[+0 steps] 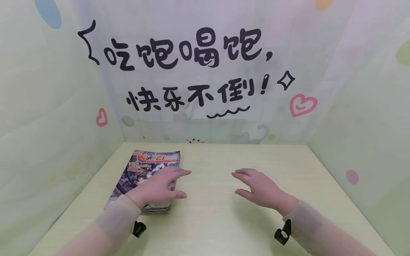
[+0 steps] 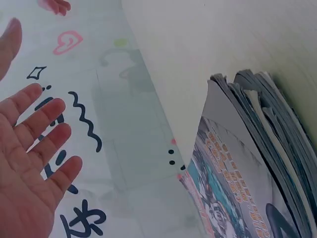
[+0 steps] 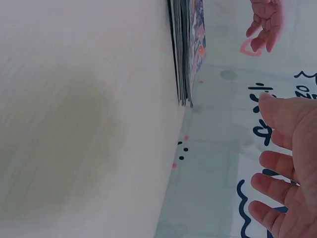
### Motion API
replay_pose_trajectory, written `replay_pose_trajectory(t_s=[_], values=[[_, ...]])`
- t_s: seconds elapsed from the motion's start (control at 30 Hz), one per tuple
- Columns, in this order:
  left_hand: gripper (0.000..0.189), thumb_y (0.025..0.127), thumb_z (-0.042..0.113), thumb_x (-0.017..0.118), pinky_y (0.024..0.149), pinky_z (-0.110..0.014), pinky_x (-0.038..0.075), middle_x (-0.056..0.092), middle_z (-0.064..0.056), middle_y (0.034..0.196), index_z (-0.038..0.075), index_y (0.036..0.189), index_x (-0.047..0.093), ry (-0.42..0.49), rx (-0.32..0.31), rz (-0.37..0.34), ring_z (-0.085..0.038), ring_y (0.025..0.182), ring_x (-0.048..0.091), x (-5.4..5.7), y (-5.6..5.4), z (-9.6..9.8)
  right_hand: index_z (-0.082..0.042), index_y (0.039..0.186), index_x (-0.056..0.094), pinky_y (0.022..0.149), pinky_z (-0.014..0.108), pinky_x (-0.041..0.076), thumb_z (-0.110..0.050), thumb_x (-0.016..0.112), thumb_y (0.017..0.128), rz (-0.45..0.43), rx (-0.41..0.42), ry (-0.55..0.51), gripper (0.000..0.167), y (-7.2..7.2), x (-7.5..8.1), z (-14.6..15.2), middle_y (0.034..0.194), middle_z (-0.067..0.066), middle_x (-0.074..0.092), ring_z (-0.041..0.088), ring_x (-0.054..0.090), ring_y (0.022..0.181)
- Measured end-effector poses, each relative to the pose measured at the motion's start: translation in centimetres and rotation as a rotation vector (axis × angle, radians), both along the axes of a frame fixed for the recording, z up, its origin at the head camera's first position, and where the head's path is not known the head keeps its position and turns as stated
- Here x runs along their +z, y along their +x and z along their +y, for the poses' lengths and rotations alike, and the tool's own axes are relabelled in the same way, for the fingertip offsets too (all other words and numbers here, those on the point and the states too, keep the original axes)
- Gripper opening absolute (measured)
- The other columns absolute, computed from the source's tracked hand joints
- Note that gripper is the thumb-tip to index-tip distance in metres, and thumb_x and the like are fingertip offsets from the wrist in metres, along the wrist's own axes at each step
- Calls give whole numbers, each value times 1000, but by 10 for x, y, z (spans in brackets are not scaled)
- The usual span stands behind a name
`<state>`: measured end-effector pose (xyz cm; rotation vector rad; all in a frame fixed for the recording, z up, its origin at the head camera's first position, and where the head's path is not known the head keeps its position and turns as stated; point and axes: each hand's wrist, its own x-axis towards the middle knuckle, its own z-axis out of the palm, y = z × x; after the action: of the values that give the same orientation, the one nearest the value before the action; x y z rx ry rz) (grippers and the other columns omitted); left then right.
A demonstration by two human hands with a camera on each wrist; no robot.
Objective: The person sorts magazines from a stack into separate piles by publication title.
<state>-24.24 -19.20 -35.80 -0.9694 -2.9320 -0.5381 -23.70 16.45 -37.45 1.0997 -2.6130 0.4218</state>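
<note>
A stack of magazines with a colourful illustrated cover lies on the left side of the table. My left hand is held above the stack, covering part of the top cover in the head view. Its fingers are spread and hold nothing; the palm shows in the left wrist view, with the layered page edges to its right. My right hand hovers over the table on the other side, palm facing inward, fingers extended and holding nothing. Its shadow falls on the tabletop below.
A printed cloth backdrop with black characters stands behind the table, and pale cloth walls close in both sides. Small black cameras are strapped at both wrists.
</note>
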Motion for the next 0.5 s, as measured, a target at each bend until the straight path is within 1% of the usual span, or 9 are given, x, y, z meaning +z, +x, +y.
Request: replay_pose_trajectory(t_s=[0.1, 0.2, 0.23, 0.27, 0.37, 0.47, 0.5], values=[[76, 82, 64, 60, 106, -53, 33, 45, -3, 145, 23, 144, 45, 113, 64, -79, -30, 134, 38, -4, -1, -15, -8, 135, 55, 98, 44, 45, -31, 68, 90, -95, -28, -60, 52, -3, -5, -17, 130, 8, 57, 26, 53, 120], [70, 86, 57, 62, 104, -56, 35, 45, -5, 145, 23, 144, 45, 206, 154, -138, -31, 133, 39, -9, -2, -34, -10, 137, 53, 99, 44, 44, -31, 65, 92, -217, -59, -140, 51, -7, -11, -36, 131, 7, 55, 26, 52, 120], [69, 87, 56, 61, 103, -56, 37, 47, -5, 143, 22, 144, 45, 232, 186, -148, -31, 131, 41, -12, -3, -40, -10, 138, 53, 99, 44, 44, -31, 64, 93, -259, -70, -169, 51, -9, -13, -43, 131, 7, 55, 25, 52, 120], [68, 88, 56, 60, 100, -56, 40, 49, -6, 141, 21, 144, 45, 250, 222, -154, -32, 128, 45, -14, -3, -47, -11, 139, 52, 98, 43, 44, -32, 63, 93, -302, -83, -200, 51, -11, -15, -50, 131, 6, 54, 25, 52, 119], [71, 90, 59, 54, 95, -56, 43, 54, -10, 133, 17, 146, 42, 308, 328, -170, -33, 121, 50, -21, -7, -66, -10, 140, 49, 97, 43, 45, -33, 61, 95, -428, -123, -298, 52, -18, -22, -71, 133, 7, 53, 25, 52, 119], [78, 90, 64, 49, 95, -57, 43, 54, -14, 131, 14, 149, 36, 369, 437, -201, -36, 119, 50, -26, -10, -86, -10, 141, 48, 95, 42, 46, -35, 61, 94, -543, -169, -391, 54, -26, -28, -92, 134, 7, 53, 25, 53, 119], [80, 90, 65, 47, 97, -58, 41, 52, -17, 133, 13, 150, 34, 389, 468, -212, -38, 122, 48, -27, -11, -92, -10, 141, 48, 95, 42, 47, -35, 61, 94, -577, -182, -422, 55, -28, -31, -100, 134, 8, 54, 25, 53, 118]])
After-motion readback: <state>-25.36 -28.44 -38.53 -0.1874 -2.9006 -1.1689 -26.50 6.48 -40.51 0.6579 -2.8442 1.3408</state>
